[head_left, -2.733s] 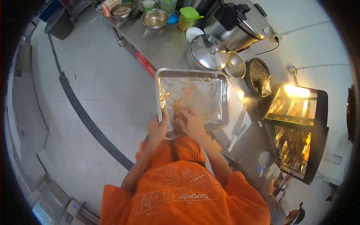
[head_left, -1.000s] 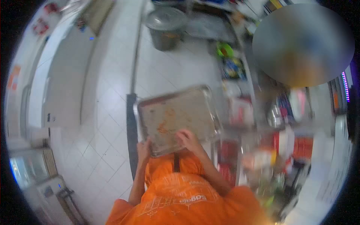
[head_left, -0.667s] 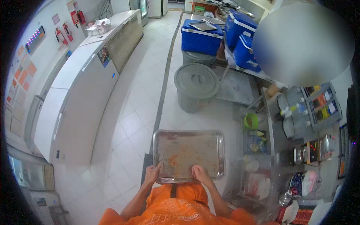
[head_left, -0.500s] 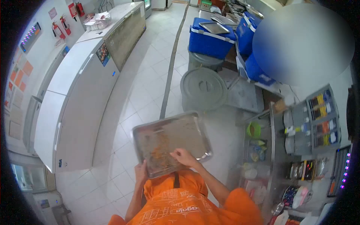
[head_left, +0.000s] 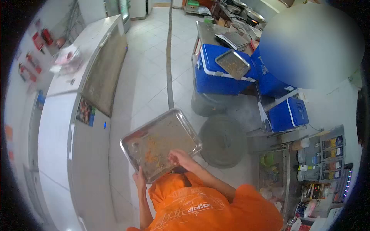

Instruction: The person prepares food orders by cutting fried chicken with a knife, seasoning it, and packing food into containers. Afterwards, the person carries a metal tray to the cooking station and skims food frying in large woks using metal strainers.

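Note:
A shallow metal tray (head_left: 169, 131) is held out in front of my orange apron, tilted, with orange-brown crumbs or residue (head_left: 152, 154) on its lower left part. My left hand (head_left: 139, 179) grips the tray's near left corner, thumb over the rim. Over the tray's near right part is my right hand (head_left: 179, 158), its fingers curled together; whether they hold anything is too small to tell.
Freezers (head_left: 58, 127) line the left side. Ahead on the right are a blue cooler (head_left: 219, 82) bearing a smaller tray (head_left: 233, 63), a round grey bin lid (head_left: 223, 142), and another blue cooler (head_left: 289, 113). Metal shelving (head_left: 287, 169) stands at the right.
The view has moved forward and turned, bringing the coolers and bin nearer. The tray is turned more anticlockwise and sits further left, both hands moving with it.

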Demonstrator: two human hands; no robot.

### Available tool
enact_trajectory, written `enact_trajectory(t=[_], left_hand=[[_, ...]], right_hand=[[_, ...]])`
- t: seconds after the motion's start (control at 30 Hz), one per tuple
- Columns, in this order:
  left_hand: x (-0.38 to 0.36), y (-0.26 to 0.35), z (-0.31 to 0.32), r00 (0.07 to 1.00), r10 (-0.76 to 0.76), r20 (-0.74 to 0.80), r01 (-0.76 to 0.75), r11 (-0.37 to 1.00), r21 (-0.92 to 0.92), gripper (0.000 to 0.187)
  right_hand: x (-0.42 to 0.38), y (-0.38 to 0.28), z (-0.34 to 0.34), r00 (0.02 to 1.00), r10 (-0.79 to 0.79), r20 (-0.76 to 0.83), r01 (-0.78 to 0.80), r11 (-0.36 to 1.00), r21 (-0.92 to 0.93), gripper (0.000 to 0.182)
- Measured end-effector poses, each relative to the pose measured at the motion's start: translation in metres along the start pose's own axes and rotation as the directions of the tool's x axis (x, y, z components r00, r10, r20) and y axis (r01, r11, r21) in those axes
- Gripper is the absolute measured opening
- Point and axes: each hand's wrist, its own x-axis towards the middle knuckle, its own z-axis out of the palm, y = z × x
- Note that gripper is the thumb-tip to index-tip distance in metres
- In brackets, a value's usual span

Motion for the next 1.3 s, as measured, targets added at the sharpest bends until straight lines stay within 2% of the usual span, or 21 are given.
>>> enact_trajectory(t=[0.07,0.17,0.27,0.3,0.33,0.37,0.4,0.43,0.5,0.57,0.63,0.67,0.77,0.8,0.87,0.9,0.93,1.03,1.1,1.2,1.3], left_hand=[[0.073,0.057,0.048,0.993,0.097,0.073,-0.100,0.994,0.034,0.048],[0.201,0.111,0.108,0.992,-0.002,0.128,-0.037,0.953,0.300,0.048],[0.307,0.168,0.173,0.980,0.087,0.178,-0.112,0.984,0.136,0.047],[0.343,0.182,0.197,0.978,0.122,0.171,-0.139,0.986,0.091,0.047],[0.369,0.208,0.212,0.985,0.087,0.151,-0.113,0.978,0.173,0.045],[0.409,0.228,0.229,0.987,0.043,0.156,-0.067,0.986,0.151,0.045],[0.447,0.240,0.247,0.986,-0.002,0.165,-0.019,0.992,0.121,0.045],[0.470,0.252,0.248,0.983,-0.073,0.171,0.050,0.990,0.136,0.044],[0.514,0.300,0.271,0.998,-0.022,0.051,0.017,0.995,0.094,0.042],[0.556,0.351,0.295,0.997,0.030,-0.068,-0.027,0.999,0.034,0.040],[0.599,0.380,0.317,0.973,0.080,-0.217,-0.077,0.997,0.020,0.041],[0.633,0.394,0.337,0.953,0.109,-0.283,-0.112,0.994,0.007,0.042],[0.727,0.445,0.395,0.985,0.058,-0.161,-0.064,0.997,-0.030,0.046],[0.761,0.460,0.427,0.957,0.075,-0.279,-0.092,0.995,-0.048,0.046],[0.798,0.511,0.493,0.951,0.155,-0.267,-0.150,0.988,0.039,0.047],[0.828,0.542,0.523,0.947,0.204,-0.248,-0.187,0.978,0.089,0.048],[0.875,0.547,0.549,0.958,0.145,-0.247,-0.127,0.988,0.086,0.050],[0.941,0.636,0.670,0.980,0.141,-0.138,-0.145,0.989,-0.018,0.045],[1.033,0.639,0.725,0.976,0.088,-0.200,-0.053,0.984,0.172,0.042],[1.068,0.729,0.841,0.993,0.105,0.061,-0.107,0.994,0.032,0.035],[1.120,0.782,0.958,0.989,0.093,0.111,-0.088,0.995,-0.053,0.030]], right_hand=[[0.030,-0.070,-0.005,0.993,-0.054,-0.109,0.058,0.997,0.040,0.023],[0.101,-0.135,-0.040,0.986,-0.075,-0.149,0.103,0.977,0.188,0.027],[0.196,-0.187,-0.071,0.978,-0.165,-0.130,0.196,0.936,0.291,0.029],[0.234,-0.207,-0.077,0.968,-0.193,-0.160,0.218,0.963,0.155,0.029],[0.265,-0.230,-0.074,0.959,-0.212,-0.188,0.219,0.976,0.017,0.028],[0.303,-0.259,-0.072,0.947,-0.247,-0.207,0.225,0.966,-0.126,0.028],[0.355,-0.284,-0.082,0.974,0.008,-0.225,0.090,0.903,0.420,0.026],[0.392,-0.307,-0.082,0.982,0.009,-0.187,0.079,0.885,0.458,0.026],[0.469,-0.377,-0.078,0.993,-0.008,-0.115,0.070,0.836,0.545,0.025],[0.540,-0.440,-0.060,0.998,0.057,-0.029,-0.025,0.766,0.642,0.024],[0.613,-0.482,-0.055,0.994,0.028,0.108,-0.099,0.662,0.743,0.026],[0.645,-0.514,-0.051,0.991,0.055,0.119,-0.125,0.672,0.730,0.026],[0.738,-0.618,-0.056,0.984,0.082,0.160,-0.169,0.718,0.675,0.026],[0.768,-0.650,-0.063,0.982,0.067,0.179,-0.169,0.739,0.653,0.027],[0.821,-0.691,-0.085,0.981,0.009,0.192,-0.129,0.773,0.621,0.026],[0.852,-0.715,-0.103,0.989,0.004,0.150,-0.099,0.769,0.632,0.026],[0.880,-0.738,-0.127,0.994,0.000,0.105,-0.068,0.767,0.639,0.026],[0.931,-0.807,-0.202,0.994,0.059,-0.095,0.024,0.720,0.694,0.022],[0.951,-0.855,-0.250,0.978,0.054,-0.203,0.112,0.684,0.720,0.020],[0.981,-0.916,-0.325,0.904,0.005,-0.427,0.353,0.554,0.754,0.018],[1.030,-0.983,-0.405,0.854,0.090,-0.513,0.412,0.486,0.771,0.021]])
